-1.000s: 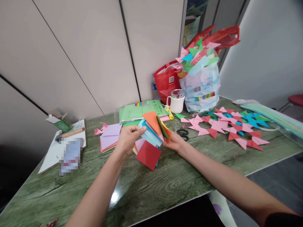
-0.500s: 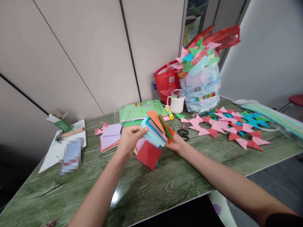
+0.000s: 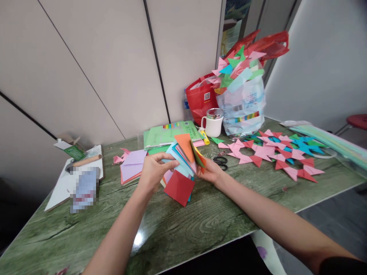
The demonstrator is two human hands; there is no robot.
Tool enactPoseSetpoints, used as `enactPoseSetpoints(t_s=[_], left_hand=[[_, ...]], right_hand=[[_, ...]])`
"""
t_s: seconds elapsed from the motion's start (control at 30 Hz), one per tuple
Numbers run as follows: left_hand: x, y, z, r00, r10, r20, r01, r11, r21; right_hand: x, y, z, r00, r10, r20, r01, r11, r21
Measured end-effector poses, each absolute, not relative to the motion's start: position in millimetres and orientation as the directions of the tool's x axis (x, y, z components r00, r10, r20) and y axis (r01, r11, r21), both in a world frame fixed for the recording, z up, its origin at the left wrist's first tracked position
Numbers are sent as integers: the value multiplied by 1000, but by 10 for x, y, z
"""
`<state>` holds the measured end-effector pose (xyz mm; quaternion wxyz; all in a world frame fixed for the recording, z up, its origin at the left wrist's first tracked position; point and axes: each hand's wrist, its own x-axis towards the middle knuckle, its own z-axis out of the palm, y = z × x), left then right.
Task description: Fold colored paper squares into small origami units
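Note:
Between my hands is a fanned bundle of coloured paper sheets (image 3: 183, 158), with light blue, orange, olive and pink edges showing. My left hand (image 3: 159, 168) pinches the light blue side between thumb and fingers. On the other side, my right hand (image 3: 209, 170) grips the bundle; its fingertips are partly hidden behind the paper. Just below lies a pile of square sheets with a red square (image 3: 181, 188) on top. Left of my left hand are purple sheets (image 3: 132, 164) over red ones. Black-handled scissors (image 3: 220, 163) rest beyond my right hand.
Folded paper pieces joined in rings (image 3: 263, 151) spread over the right of the green table (image 3: 114, 225). Behind stand a white mug (image 3: 213, 124), a red bag (image 3: 202, 99) and a stuffed plastic bag (image 3: 243, 107). A green packet (image 3: 169, 135) lies by the wall; a whiteboard (image 3: 61, 189) lies left.
The bundle has fanned apart a little more at its top, and the orange sheet stands more upright. Both hands keep their hold. The view has shifted slightly.

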<state>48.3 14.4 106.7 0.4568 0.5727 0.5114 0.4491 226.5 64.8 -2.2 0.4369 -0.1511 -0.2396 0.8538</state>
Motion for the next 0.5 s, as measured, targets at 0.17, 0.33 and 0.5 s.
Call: enactPoseSetpoints(t_s=[0.17, 0.33, 0.5], left_hand=[[157, 98, 974, -41, 999, 21, 206, -13, 979], [-91, 99, 588, 100, 984, -145, 394, 94, 914], [-158, 128, 510, 101, 993, 60, 682, -113, 723]], right_hand=[[2323, 672, 11, -514, 847, -136, -755, -522, -397], [2343, 709, -3, -435, 888, -148, -766, -452, -456], [2319, 691, -1, -424, 886, -190, -754, -461, -467]])
